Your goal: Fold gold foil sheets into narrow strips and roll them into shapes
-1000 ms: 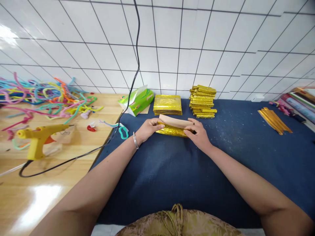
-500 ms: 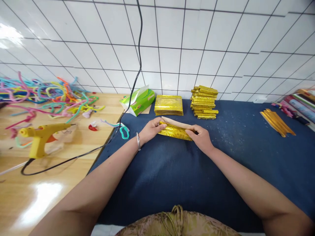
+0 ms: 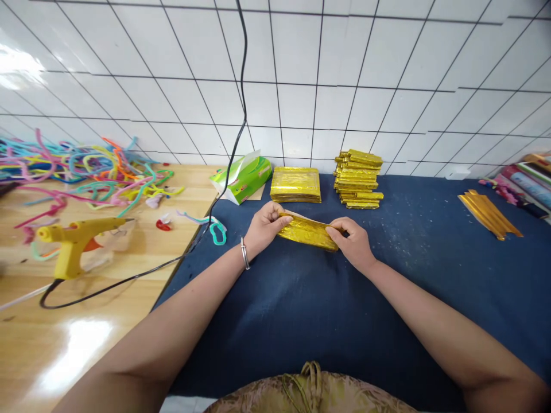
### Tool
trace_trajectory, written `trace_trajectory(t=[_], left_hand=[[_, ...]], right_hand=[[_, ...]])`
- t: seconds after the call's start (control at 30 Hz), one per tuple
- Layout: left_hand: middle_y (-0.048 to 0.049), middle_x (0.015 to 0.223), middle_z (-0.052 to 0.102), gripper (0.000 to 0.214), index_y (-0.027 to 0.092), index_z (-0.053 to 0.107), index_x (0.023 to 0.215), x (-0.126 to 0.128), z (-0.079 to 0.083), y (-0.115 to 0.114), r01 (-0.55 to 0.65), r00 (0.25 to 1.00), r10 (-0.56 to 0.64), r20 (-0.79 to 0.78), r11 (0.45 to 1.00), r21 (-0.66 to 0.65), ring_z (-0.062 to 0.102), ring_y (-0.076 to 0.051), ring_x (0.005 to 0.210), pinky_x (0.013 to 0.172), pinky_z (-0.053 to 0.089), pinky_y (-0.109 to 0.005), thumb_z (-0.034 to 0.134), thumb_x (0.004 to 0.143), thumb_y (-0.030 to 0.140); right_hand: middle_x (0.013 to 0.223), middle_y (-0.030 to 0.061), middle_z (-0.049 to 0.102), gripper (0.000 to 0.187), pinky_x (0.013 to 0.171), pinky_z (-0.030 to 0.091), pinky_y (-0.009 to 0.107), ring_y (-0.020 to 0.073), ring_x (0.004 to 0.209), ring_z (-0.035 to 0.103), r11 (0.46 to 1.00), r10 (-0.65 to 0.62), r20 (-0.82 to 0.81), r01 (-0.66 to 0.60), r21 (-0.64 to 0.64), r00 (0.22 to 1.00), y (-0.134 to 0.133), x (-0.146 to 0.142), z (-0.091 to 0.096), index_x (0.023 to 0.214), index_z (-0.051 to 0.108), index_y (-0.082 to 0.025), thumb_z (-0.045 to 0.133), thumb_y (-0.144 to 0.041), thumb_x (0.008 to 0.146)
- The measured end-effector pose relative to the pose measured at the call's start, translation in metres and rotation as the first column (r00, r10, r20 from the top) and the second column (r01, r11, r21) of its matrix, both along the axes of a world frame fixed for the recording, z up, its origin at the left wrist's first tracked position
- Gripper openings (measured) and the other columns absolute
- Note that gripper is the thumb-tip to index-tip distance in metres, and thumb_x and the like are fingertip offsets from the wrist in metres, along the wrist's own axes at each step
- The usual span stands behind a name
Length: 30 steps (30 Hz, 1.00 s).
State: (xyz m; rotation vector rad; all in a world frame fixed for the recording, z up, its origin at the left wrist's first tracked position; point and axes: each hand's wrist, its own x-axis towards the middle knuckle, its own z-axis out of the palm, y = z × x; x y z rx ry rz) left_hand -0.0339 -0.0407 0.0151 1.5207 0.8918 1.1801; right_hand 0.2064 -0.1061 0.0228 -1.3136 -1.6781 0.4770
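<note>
Between my two hands a sheet of gold foil paper [image 3: 308, 233] is held above the dark blue cloth, its shiny side toward me and a thin strip of its pale back showing along the top edge. My left hand [image 3: 267, 227], with a silver bangle at the wrist, pinches the left end between thumb and fingers. At the right end, my right hand [image 3: 352, 243] is closed the same way. Just behind them lies a flat stack of gold paper sheets [image 3: 295, 184]. To its right rises a pile of narrow folded gold strips [image 3: 358, 179].
A green tissue pack [image 3: 246, 176] stands behind my left hand. On the wooden table [image 3: 129, 355] lie a yellow glue gun [image 3: 71, 244] and tangled coloured pipe cleaners [image 3: 90, 169]. A black cord [image 3: 243, 86] hangs down nearby. Flat gold strips [image 3: 489, 213] rest on the blue cloth [image 3: 279, 321] at right.
The gold paper's top edge has folded over toward me, so less of its pale back shows. Both hands keep their grip at the ends.
</note>
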Motion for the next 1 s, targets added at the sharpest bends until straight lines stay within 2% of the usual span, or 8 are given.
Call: trace_trajectory(t=[0.17, 0.27, 0.33, 0.43, 0.53, 0.67, 0.83, 1.0], left_hand=[[0.0089, 0.055, 0.037, 0.037, 0.022, 0.050, 0.107, 0.002, 0.003, -0.003, -0.016, 1.000, 0.016, -0.006, 1.000, 0.014, 0.033, -0.006, 0.046, 0.047, 0.028, -0.019, 0.068, 0.076, 0.032], [0.0088, 0.055, 0.035, 0.039, 0.022, 0.051, 0.113, 0.002, 0.004, -0.004, -0.043, 0.998, 0.045, -0.054, 0.998, 0.052, 0.032, -0.006, 0.047, 0.048, 0.026, -0.019, 0.066, 0.078, 0.031], [0.0081, 0.055, 0.035, 0.033, 0.021, 0.055, 0.109, 0.002, 0.005, -0.004, -0.054, 0.994, 0.061, -0.091, 0.996, 0.074, 0.031, -0.006, 0.048, 0.049, 0.026, -0.019, 0.064, 0.080, 0.032], [0.0049, 0.063, 0.047, 0.020, 0.018, 0.060, 0.093, 0.003, 0.007, -0.005, -0.045, 0.993, 0.054, -0.102, 0.995, 0.084, 0.040, -0.007, 0.055, 0.053, 0.032, -0.020, 0.063, 0.080, 0.033], [0.0012, 0.073, 0.057, 0.019, 0.016, 0.060, 0.084, 0.004, 0.007, -0.006, -0.053, 0.998, 0.056, -0.036, 0.996, 0.074, 0.049, -0.009, 0.063, 0.061, 0.038, -0.022, 0.065, 0.079, 0.033], [-0.0011, 0.079, 0.063, 0.018, 0.016, 0.060, 0.085, 0.006, 0.006, -0.008, -0.027, 0.997, 0.026, 0.067, 0.999, 0.022, 0.056, -0.011, 0.071, 0.071, 0.044, -0.025, 0.066, 0.079, 0.032], [-0.0050, 0.092, 0.068, 0.016, 0.017, 0.060, 0.086, 0.010, 0.010, -0.012, 0.002, 0.984, -0.005, 0.180, 1.000, 0.015, 0.061, -0.015, 0.087, 0.085, 0.045, -0.030, 0.066, 0.079, 0.029], [-0.0052, 0.098, 0.066, 0.016, 0.016, 0.061, 0.084, 0.012, 0.008, -0.011, -0.065, 0.981, 0.062, 0.185, 0.998, 0.014, 0.060, -0.015, 0.090, 0.084, 0.044, -0.028, 0.068, 0.077, 0.029]], right_hand=[[0.081, 0.0022, 0.064, 0.017, 0.075, 0.045, 0.031, 0.0167, 0.075, 0.057, 0.999, -0.043, 0.024, 0.044, -0.015, 0.999, -0.003, -0.001, 0.001, 0.079, 0.063, -0.022, 0.055, -0.036, 0.084], [0.086, 0.0024, 0.065, 0.016, 0.078, 0.046, 0.032, 0.0174, 0.080, 0.059, 0.997, -0.077, -0.001, 0.077, -0.005, 0.997, -0.003, -0.002, 0.000, 0.087, 0.064, -0.022, 0.056, -0.035, 0.083], [0.092, 0.0029, 0.066, 0.019, 0.081, 0.046, 0.033, 0.0181, 0.085, 0.060, 0.995, -0.101, -0.031, 0.102, 0.006, 0.994, -0.002, -0.002, -0.001, 0.095, 0.062, -0.022, 0.057, -0.035, 0.082], [0.092, 0.0028, 0.064, 0.030, 0.084, 0.046, 0.034, 0.0181, 0.086, 0.060, 0.995, -0.100, -0.042, 0.100, -0.011, 0.994, 0.000, -0.001, -0.002, 0.107, 0.060, -0.022, 0.060, -0.035, 0.080], [0.088, 0.0023, 0.062, 0.035, 0.083, 0.046, 0.035, 0.0179, 0.084, 0.059, 0.995, -0.079, -0.038, 0.077, -0.058, 0.996, 0.003, 0.000, -0.004, 0.111, 0.060, -0.022, 0.062, -0.036, 0.078], [0.097, 0.0044, 0.063, 0.041, 0.084, 0.046, 0.036, 0.0192, 0.089, 0.059, 0.991, -0.071, -0.112, 0.058, -0.123, 0.991, 0.008, 0.004, -0.007, 0.112, 0.060, -0.022, 0.064, -0.042, 0.077], [0.087, 0.0032, 0.065, 0.030, 0.071, 0.047, 0.031, 0.0171, 0.077, 0.058, 0.989, -0.071, -0.196, 0.043, -0.141, 0.978, 0.009, 0.008, -0.010, 0.092, 0.066, -0.020, 0.062, -0.047, 0.078], [0.082, 0.0020, 0.062, 0.024, 0.069, 0.044, 0.029, 0.0158, 0.076, 0.055, 0.996, -0.083, -0.182, 0.074, -0.054, 0.980, 0.005, 0.007, -0.005, 0.083, 0.066, -0.021, 0.060, -0.044, 0.080]])
